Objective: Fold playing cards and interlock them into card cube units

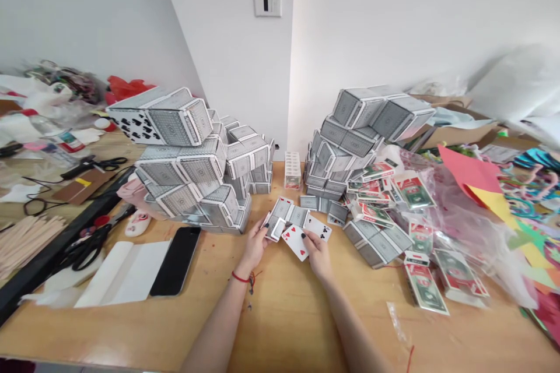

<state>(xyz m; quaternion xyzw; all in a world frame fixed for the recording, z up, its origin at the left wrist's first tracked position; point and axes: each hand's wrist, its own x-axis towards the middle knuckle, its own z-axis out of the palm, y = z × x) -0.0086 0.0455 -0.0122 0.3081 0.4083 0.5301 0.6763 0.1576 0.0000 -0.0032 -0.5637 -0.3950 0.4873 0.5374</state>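
My left hand [254, 246] is closed on a partly folded block of playing cards [280, 217] with grey patterned backs. My right hand [315, 249] pinches a face-up red heart card [295, 240] at the middle of the wooden table [280, 315]. Just behind my right hand's fingers lies a card with black clubs [318, 227]. A red string bracelet circles my left wrist.
A tall pile of cubes made of cards [188, 157] stands at left, another pile [354, 134] at right. Boxed card decks [415, 245] lie scattered right, by coloured paper [485, 186]. A black phone [177, 259], white paper and scissors [90, 242] lie left.
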